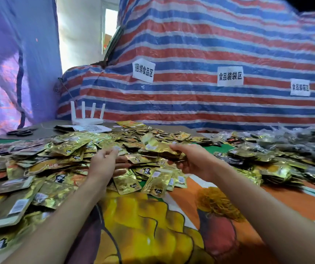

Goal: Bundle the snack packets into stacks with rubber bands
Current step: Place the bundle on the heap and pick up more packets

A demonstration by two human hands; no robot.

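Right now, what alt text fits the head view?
The right hand grips a stack of gold packets over a heap of packets; the left hand hovers beside it. Rubber bands lie on the printed cloth near the right forearm, a striped tarp behind.

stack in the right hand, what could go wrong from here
1. The right hand grips the stack of packets by one end, and no band shows on it. The glossy packets might fan out or slip into the loose pile below.
2. The rubber bands lie beside the right forearm, away from the left hand. Reaching for one could loosen the grip or scatter the bands.
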